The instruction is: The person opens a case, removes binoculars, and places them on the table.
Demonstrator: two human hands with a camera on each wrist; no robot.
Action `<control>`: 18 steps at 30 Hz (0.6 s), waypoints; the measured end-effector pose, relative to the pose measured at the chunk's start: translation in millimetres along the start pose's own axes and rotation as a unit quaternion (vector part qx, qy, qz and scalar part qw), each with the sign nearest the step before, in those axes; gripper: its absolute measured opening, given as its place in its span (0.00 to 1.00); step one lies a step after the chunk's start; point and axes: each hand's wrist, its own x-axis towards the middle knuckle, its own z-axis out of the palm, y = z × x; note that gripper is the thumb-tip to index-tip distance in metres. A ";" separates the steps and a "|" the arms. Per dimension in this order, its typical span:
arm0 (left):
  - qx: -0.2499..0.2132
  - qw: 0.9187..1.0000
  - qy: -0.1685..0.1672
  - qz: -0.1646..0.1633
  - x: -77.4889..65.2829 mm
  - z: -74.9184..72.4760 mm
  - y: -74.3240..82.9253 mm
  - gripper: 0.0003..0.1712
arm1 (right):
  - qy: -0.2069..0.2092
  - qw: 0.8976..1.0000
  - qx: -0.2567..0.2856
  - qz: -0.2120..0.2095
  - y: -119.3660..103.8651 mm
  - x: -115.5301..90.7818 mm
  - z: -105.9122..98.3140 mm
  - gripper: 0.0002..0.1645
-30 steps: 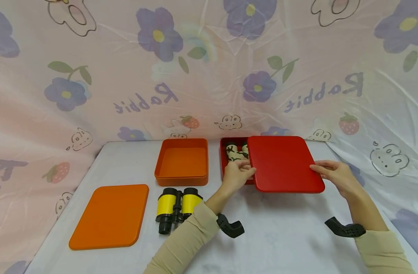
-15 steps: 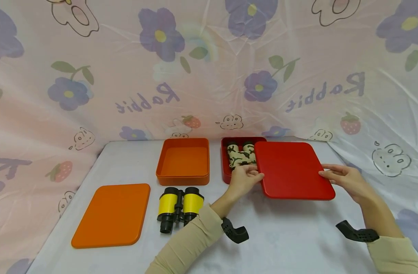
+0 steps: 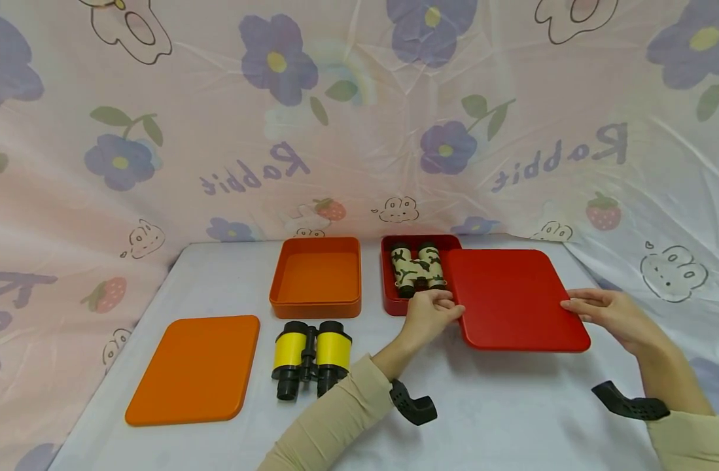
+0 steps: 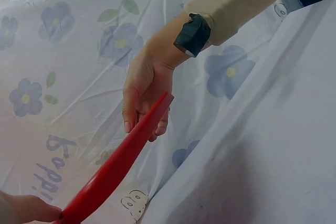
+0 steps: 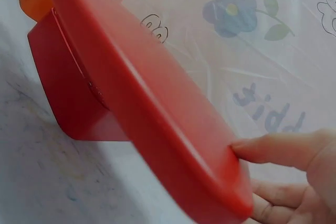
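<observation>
A flat red lid (image 3: 521, 301) hangs above the table between my two hands. My left hand (image 3: 426, 319) pinches its left edge, thumb on top. At the opposite edge my right hand (image 3: 615, 317) pinches it too; the right wrist view shows the thumb (image 5: 273, 149) on the upper face and fingers below. Behind the lid's left side stands the red box (image 3: 392, 305), its right part covered from view. Camouflage binoculars (image 3: 419, 267) lie inside that box, close to my left fingers.
An open orange box (image 3: 315, 310) stands left of the red one, and an orange lid (image 3: 193, 371) lies flat at the left. Yellow and black binoculars (image 3: 306, 356) lie in front of the orange box, partly behind my left sleeve. A patterned cloth (image 3: 347, 131) hangs behind the table.
Both hands have carried the red lid to the right and toward me, off the red box. More of the camouflage binoculars shows now.
</observation>
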 end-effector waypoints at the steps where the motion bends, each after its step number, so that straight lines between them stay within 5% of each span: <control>1: 0.000 1.000 0.001 0.000 -0.2 1.3 -0.5 0.18 | -0.004 1.000 -0.004 0.005 1.0 0.0 -1.1 0.06; 9: -0.005 1.000 0.000 -0.009 -1.2 9.6 -4.9 0.17 | -0.027 0.999 -0.025 0.018 7.0 -0.4 -7.0 0.20; 13: -0.014 1.000 -0.001 -0.016 -2.3 13.0 -6.7 0.17 | -0.031 0.999 0.003 0.011 11.1 0.3 -8.1 0.10; 18: -0.027 0.999 -0.006 -0.027 -4.2 18.8 -9.5 0.17 | -0.036 0.999 0.020 0.010 16.3 -1.4 -10.8 0.18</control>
